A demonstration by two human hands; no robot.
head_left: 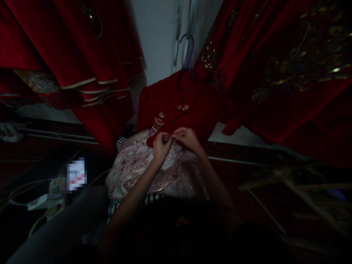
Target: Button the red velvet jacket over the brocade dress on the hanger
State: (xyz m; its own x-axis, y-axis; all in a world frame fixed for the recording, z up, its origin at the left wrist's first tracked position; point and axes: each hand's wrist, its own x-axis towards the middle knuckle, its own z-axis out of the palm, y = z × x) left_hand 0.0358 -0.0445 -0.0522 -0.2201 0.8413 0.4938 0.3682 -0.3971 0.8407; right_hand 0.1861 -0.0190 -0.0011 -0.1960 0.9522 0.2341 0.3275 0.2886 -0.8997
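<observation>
A red jacket (154,97) hangs in front of me on a purple hanger (189,55). Flower-shaped bead ornaments (183,107) sit below its neckline, and a fan-shaped beaded tassel (157,124) is on its left front. At the jacket's lower front, my left hand (162,144) is closed with its fingers curled in a pinch. My right hand (185,136) pinches right beside it, the fingertips of both nearly touching. Something tiny and pale lies between them, too small and dark to name. Beneath my hands a pale patterned brocade cloth (132,161) spreads over my lap.
Red garments with light trim (66,47) hang at left, and red garments with gold sequins (275,91) hang at right. A power strip with cables (56,185) lies low at left. Wooden bars (291,183) stand at lower right. The scene is dim.
</observation>
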